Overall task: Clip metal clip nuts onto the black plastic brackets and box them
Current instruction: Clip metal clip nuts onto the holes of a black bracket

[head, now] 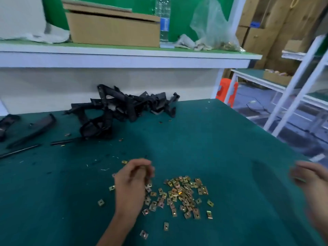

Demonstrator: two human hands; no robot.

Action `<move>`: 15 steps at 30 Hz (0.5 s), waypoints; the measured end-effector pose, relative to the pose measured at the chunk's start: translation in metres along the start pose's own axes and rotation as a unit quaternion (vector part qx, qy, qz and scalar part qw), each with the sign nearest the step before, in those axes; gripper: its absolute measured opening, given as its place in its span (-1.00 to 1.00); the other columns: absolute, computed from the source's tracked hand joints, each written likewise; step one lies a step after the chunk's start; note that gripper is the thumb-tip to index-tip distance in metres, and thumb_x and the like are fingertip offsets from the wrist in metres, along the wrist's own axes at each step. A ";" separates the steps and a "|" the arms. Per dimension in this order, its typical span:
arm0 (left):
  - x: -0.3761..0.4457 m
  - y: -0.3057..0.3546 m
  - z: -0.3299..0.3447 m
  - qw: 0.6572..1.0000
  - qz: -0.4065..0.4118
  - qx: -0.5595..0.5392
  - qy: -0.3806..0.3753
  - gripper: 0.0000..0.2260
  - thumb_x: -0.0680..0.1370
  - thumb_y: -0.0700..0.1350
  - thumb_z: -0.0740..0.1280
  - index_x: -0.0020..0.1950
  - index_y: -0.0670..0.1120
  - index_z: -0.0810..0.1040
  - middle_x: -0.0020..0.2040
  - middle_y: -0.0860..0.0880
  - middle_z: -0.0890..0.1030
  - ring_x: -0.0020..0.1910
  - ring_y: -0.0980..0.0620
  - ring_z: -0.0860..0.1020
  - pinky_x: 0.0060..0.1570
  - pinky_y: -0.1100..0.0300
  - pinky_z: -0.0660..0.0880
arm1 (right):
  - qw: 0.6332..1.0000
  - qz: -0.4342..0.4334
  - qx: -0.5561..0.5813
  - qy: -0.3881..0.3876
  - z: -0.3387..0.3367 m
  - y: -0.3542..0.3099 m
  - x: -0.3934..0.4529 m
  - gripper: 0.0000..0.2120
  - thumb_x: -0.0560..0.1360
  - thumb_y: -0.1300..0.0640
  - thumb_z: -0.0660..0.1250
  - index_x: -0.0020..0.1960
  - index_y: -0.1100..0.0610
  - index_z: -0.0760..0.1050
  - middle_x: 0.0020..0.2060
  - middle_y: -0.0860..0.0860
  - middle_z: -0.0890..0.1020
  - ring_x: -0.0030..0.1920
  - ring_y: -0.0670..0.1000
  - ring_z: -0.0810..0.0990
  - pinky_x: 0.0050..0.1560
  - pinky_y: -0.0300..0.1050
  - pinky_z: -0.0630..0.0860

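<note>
Several brass-coloured metal clip nuts [184,194] lie scattered in a loose pile on the green table mat [221,139], near the front. My left hand [132,181] hovers at the pile's left edge with its fingers curled downward. Motion blur hides whether they pinch a nut. My right hand [309,175] is off to the right near the table's edge, blurred, fingers loosely extended, nothing seen in it. A heap of black plastic brackets [122,110] lies at the back of the table against the white panel, well beyond both hands.
Loose black bracket pieces [35,127] and thin black strips [19,150] lie at the left. On the shelf above stand a cardboard box [113,31], a water bottle [163,22] and a clear plastic bag [213,27]. White racks [291,96] stand to the right.
</note>
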State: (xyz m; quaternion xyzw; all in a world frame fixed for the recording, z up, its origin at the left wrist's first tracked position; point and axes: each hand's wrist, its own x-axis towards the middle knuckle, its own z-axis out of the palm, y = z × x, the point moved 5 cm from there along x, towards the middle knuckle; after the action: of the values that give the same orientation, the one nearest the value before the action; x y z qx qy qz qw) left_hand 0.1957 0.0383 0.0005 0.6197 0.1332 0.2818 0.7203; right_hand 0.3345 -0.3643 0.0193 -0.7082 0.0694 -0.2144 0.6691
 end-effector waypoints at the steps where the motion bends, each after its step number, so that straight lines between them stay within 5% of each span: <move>1: 0.008 -0.008 -0.018 0.999 -0.001 0.009 0.042 -0.60 0.63 -0.42 0.20 -0.17 -0.03 0.68 -0.24 -0.10 0.67 -0.32 -0.05 0.55 -0.33 0.12 0.52 | 0.999 0.014 0.022 -0.045 0.014 -0.009 0.001 -0.82 0.51 0.42 0.33 0.04 0.28 0.65 -0.24 0.00 0.72 -0.28 -0.15 0.67 -0.21 -0.35 0.61; 4: 0.016 -0.021 -0.040 0.996 -0.008 0.016 0.082 -0.60 0.66 -0.37 0.19 -0.18 0.01 0.65 -0.29 -0.07 0.59 -0.38 0.03 0.44 -0.35 0.06 0.38 | 0.971 0.029 -0.027 -0.235 0.138 -0.024 0.002 -0.79 0.52 0.44 0.34 -0.01 0.21 0.68 -0.08 0.09 0.75 -0.20 0.03 0.72 -0.11 -0.13 0.62; 8: 0.011 -0.021 -0.022 0.995 -0.017 0.098 -0.015 -0.70 0.67 -0.31 0.22 -0.12 -0.01 0.63 -0.45 0.03 0.45 -0.51 0.09 0.27 -0.50 0.24 0.23 | 0.911 0.149 0.007 -0.385 0.280 -0.016 -0.004 -0.63 0.59 0.41 0.23 0.27 0.11 0.62 0.22 0.08 0.62 0.07 0.16 0.73 0.02 -0.06 0.60; 15: 0.015 -0.021 -0.015 0.983 -0.034 0.172 -0.045 -0.73 0.66 -0.22 0.21 -0.11 0.05 0.60 -0.51 0.08 0.43 -0.57 0.13 0.28 -0.49 0.25 0.20 | 0.893 0.235 0.116 -0.365 0.424 -0.011 0.019 -0.50 0.61 0.35 0.13 0.46 0.00 0.47 0.15 -0.01 0.53 0.21 0.15 0.65 0.14 -0.11 0.63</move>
State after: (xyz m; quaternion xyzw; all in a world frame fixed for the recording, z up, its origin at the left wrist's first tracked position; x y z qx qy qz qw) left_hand 0.2049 0.0578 -0.0202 0.7416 0.1682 0.2017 0.6173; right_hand 0.5178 0.0191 0.0288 -0.6168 -0.0413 0.2162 0.7557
